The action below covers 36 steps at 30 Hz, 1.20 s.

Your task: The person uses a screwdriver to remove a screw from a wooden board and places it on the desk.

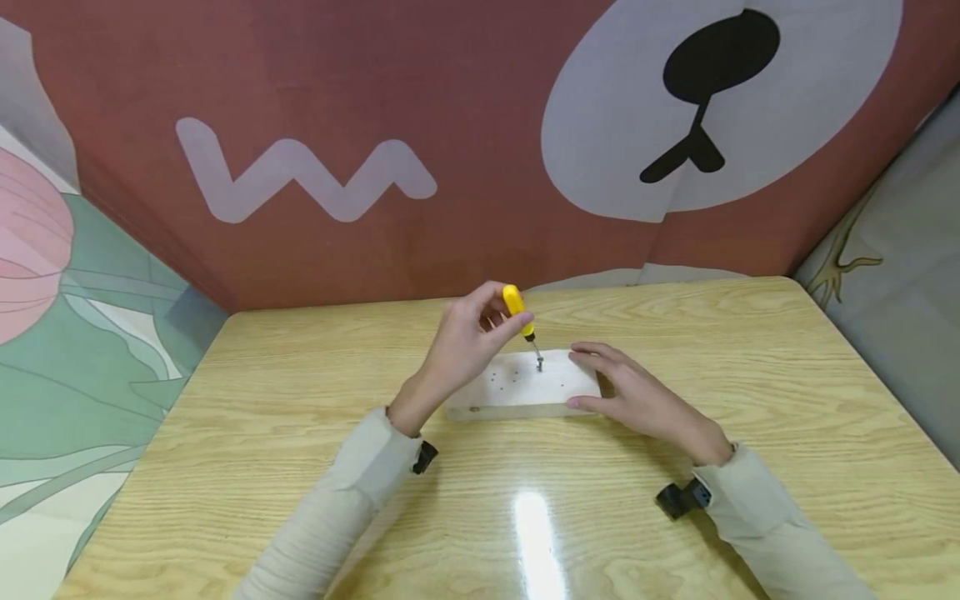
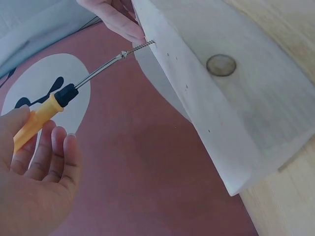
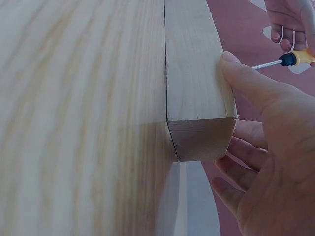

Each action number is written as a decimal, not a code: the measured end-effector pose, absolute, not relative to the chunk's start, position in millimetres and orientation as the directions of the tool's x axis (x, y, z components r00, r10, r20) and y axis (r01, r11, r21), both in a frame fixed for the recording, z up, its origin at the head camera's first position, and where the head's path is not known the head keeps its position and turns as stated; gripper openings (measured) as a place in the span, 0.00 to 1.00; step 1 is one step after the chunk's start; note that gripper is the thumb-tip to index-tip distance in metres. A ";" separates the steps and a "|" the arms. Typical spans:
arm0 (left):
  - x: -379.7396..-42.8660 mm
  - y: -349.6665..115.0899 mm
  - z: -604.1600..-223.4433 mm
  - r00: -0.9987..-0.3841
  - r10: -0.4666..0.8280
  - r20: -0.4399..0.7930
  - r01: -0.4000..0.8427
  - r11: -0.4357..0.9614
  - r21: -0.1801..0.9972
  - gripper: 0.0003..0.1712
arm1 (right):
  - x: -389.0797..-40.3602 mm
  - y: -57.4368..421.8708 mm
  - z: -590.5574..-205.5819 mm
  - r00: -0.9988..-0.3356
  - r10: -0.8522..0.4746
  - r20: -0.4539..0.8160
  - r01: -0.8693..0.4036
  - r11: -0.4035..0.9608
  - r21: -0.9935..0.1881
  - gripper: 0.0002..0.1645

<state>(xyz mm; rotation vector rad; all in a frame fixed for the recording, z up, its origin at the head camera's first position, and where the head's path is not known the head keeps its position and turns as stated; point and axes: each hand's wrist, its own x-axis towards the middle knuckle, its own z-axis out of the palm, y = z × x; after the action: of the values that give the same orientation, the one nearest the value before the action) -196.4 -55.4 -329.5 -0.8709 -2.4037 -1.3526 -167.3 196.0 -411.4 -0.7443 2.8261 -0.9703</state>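
Note:
My left hand [image 1: 467, 343] grips a screwdriver [image 1: 514, 302] by its yellow handle, between thumb and fingers. The shaft slants down to a screw [image 2: 142, 46], whose tip stands in the upper face of a pale wooden block [image 1: 536, 390]. Much of the screw's thread shows above the wood in the left wrist view. Several small dark holes dot that same face. At the block's right end, my right hand [image 1: 647, 402] holds it, with the thumb [image 3: 231, 61] on the near edge and fingers around the far side.
The block lies on a wood-grain table [image 1: 300, 417], toward its back edge. Behind stands a reddish-brown printed cloth [image 1: 480, 242]. A dark knot [image 2: 221, 65] marks the block's near side. Each wrist carries a small black camera [image 1: 682, 500].

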 end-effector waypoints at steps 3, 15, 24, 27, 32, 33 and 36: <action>-196.2 -53.7 -329.6 -0.802 0.372 0.468 0.592 0.394 0.703 0.11 | -167.7 195.8 -411.7 -0.880 -0.465 0.099 -0.428 0.684 -0.591 0.46; -195.0 -42.9 -327.6 -0.847 0.370 0.382 0.510 0.363 0.779 0.17 | -167.5 195.9 -411.2 -0.880 -0.464 0.103 -0.426 0.675 -0.602 0.46; -194.2 -41.9 -324.7 -0.842 0.427 0.330 0.491 0.353 0.797 0.22 | -166.7 195.8 -411.9 -0.882 -0.463 0.094 -0.417 0.671 -0.613 0.46; -194.7 -40.7 -325.1 -0.842 0.434 0.320 0.480 0.332 0.812 0.24 | -166.6 195.8 -411.8 -0.884 -0.458 0.089 -0.410 0.671 -0.617 0.46; -194.8 -39.2 -325.6 -0.832 0.455 0.318 0.479 0.302 0.824 0.23 | -166.5 195.8 -411.1 -0.886 -0.456 0.087 -0.405 0.668 -0.624 0.46; -194.5 -39.2 -325.6 -0.829 0.461 0.316 0.480 0.298 0.825 0.23 | -166.5 195.7 -410.9 -0.885 -0.457 0.088 -0.406 0.667 -0.625 0.46; -193.9 -39.7 -325.4 -0.817 0.487 0.309 0.485 0.292 0.824 0.23 | -166.6 195.8 -410.7 -0.884 -0.458 0.091 -0.408 0.664 -0.627 0.46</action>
<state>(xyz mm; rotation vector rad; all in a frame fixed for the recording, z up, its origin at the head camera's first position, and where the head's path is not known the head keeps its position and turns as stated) -193.9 -39.7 -325.4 -0.9507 -2.5262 -1.6106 -166.6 195.8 -410.7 -0.7297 2.7972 -1.0256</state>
